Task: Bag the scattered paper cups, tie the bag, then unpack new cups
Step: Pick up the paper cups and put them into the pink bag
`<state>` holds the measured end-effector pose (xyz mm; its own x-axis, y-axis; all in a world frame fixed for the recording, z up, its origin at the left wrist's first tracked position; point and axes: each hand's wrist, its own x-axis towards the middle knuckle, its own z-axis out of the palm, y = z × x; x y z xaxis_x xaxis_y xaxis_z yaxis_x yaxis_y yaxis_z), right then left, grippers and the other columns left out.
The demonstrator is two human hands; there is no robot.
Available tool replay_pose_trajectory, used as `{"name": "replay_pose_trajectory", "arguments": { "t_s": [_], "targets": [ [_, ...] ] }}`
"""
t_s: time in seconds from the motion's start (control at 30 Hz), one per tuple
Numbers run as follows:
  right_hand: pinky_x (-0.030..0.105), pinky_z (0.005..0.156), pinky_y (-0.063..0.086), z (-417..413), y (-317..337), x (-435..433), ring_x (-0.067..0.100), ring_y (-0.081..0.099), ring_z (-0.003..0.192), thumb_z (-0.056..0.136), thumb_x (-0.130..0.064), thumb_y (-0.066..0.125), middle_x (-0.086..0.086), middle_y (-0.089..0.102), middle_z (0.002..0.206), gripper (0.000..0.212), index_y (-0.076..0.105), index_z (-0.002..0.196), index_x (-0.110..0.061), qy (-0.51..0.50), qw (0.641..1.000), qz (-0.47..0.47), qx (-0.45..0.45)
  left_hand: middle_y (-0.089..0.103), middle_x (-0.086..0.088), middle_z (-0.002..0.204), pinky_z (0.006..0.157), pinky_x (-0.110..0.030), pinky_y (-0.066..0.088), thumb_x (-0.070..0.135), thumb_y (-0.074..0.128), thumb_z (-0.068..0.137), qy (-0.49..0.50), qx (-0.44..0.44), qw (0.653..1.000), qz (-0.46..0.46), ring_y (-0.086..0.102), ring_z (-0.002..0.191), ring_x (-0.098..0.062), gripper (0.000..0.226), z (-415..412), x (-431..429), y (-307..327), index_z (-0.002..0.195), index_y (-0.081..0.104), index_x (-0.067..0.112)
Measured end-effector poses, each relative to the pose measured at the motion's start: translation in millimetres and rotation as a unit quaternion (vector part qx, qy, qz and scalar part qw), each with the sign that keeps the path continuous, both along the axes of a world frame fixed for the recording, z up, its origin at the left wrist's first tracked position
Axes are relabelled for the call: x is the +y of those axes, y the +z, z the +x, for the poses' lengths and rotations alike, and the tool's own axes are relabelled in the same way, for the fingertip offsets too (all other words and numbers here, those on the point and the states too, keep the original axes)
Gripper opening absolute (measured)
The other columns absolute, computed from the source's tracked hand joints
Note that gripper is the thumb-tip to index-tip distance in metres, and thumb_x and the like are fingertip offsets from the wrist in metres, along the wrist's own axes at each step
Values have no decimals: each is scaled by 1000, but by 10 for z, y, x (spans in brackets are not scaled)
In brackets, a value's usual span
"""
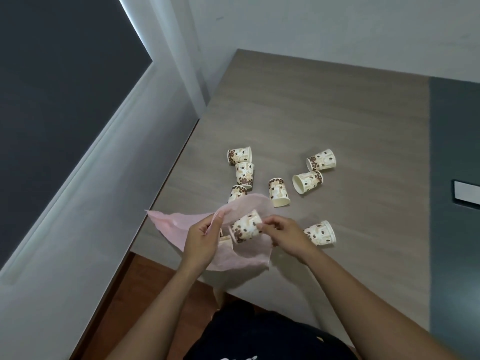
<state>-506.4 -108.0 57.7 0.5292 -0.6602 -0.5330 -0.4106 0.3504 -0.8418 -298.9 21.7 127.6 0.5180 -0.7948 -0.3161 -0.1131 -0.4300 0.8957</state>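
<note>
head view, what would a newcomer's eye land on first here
First the thin pink plastic bag at the near-left corner of the grey wood-grain table, its mouth held open by the left hand while the right hand pinches a coffee-bean-printed paper cup at the opening. Next, the matching loose cups scattered on the table beyond.

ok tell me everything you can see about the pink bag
The pink bag is thin, see-through plastic, crumpled and untied, lying on the near left corner of the table, its lower part hanging past the edge. The left hand pinches its upper rim, holding the mouth open. The right hand holds a paper cup at that mouth.
</note>
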Motion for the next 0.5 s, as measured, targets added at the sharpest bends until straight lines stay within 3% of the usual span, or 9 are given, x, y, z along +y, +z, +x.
{"name": "replay_pose_trajectory", "arguments": {
  "t_s": [0.03, 0.1, 0.17, 0.2, 0.27, 0.33, 0.4, 0.5],
  "targets": [
    [31, 64, 56, 73, 2, 58, 10, 64, 72, 97, -37, 80, -8, 78, 90, 11, 82, 101, -27, 27, 1000, 0, -1, 78, 23, 102, 88, -8, 49, 43, 57, 114, -2, 3, 1000, -1, 70, 97, 11, 27, -51, -11, -1, 116, 83, 39],
    [33, 65, 54, 253, -25, 189, 8, 64, 68, 98, -36, 79, -6, 76, 85, 14, 81, 97, -23, 73, 997, -21, 2, 64, 14, 81, 80, -16, 48, 45, 57, 113, -21, -6, 1000, 1, 59, 80, -1, 26, -122, -17, -11, 112, 83, 41],
    [29, 69, 51, 420, -35, 309, -1, 61, 62, 101, -30, 74, -7, 73, 83, 14, 79, 95, -20, 122, 991, -52, 8, 56, 8, 84, 77, -15, 48, 50, 57, 112, -44, -18, 999, 3, 54, 83, -5, 29, -173, -23, -24, 110, 83, 39],
    [29, 73, 51, 474, -28, 360, -2, 64, 67, 103, -26, 72, -6, 75, 88, 12, 79, 98, -18, 146, 987, -69, 16, 56, 6, 89, 78, -14, 49, 50, 58, 112, -45, -21, 999, -1, 54, 86, -7, 29, -205, -18, -24, 106, 82, 35],
    [33, 92, 56, 547, -47, 432, 11, 73, 94, 104, -17, 67, 2, 80, 109, 17, 81, 112, -12, 178, 978, -105, 36, 58, 3, 86, 78, -15, 50, 42, 59, 113, -37, -17, 999, -6, 55, 84, -7, 32, -265, -10, 0, 108, 84, 24],
    [29, 103, 53, 535, -79, 479, 19, 72, 112, 104, -11, 63, 6, 80, 123, 23, 81, 119, -10, 185, 976, -113, 37, 63, 6, 83, 80, -13, 51, 35, 59, 114, -27, -13, 1000, -8, 59, 82, -3, 30, -341, -2, 46, 112, 86, 22],
    [27, 99, 51, 445, -97, 483, 18, 72, 110, 106, -16, 64, 3, 80, 120, 20, 81, 115, -13, 169, 980, -99, 31, 60, 13, 74, 76, -8, 49, 33, 59, 114, -17, -7, 1000, -11, 57, 75, 0, 27, -386, 16, 66, 115, 85, 30],
    [37, 95, 55, 170, -152, 351, 17, 73, 99, 106, -29, 66, -3, 81, 106, 20, 80, 102, -17, 126, 987, -97, 33, 56, 3, 70, 74, -9, 48, 37, 58, 114, -15, -5, 1000, -8, 54, 73, -6, 29, -441, 19, 9, 120, 86, 31]
  ]
}}
